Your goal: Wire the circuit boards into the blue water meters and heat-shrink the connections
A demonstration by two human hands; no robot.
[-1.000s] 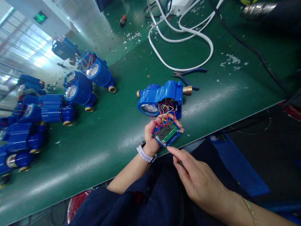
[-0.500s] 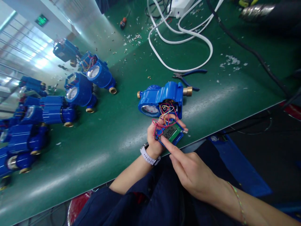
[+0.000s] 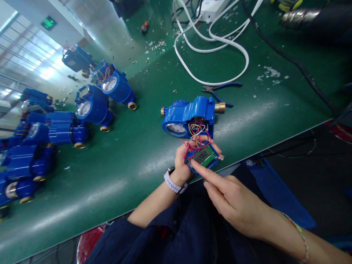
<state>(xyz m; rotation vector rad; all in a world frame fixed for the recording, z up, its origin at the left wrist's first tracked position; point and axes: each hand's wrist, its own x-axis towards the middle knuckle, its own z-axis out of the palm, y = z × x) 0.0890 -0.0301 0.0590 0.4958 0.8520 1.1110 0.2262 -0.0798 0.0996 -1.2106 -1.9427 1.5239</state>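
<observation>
A green circuit board with a lit-digit LCD display [image 3: 202, 157] sits in a blue plastic cover, cradled in my left hand [image 3: 183, 161]. Thin red, yellow, white and black wires [image 3: 198, 131] run from the board into the uncovered housing of a blue water meter [image 3: 178, 114]. That meter lies on its side just beyond my left hand, its brass threaded ends facing left and right. My right hand [image 3: 238, 201] has its index finger stretched out, the tip at the board's left end beside the display. Its thumb is apart from that finger; the other fingers are partly hidden.
Blue cutting pliers [image 3: 224, 87] lie behind the meter. A looped white cable [image 3: 244, 55] and a heat gun [image 3: 305, 16] are farther back. Several blue meters [image 3: 93, 104] stand at the left. Scraps and a screwdriver [image 3: 144, 27] are on the green table [image 3: 132, 161].
My left hand and the display board have shifted slightly right. My right hand has moved a little right and down, its index fingertip still at the board's left end.
</observation>
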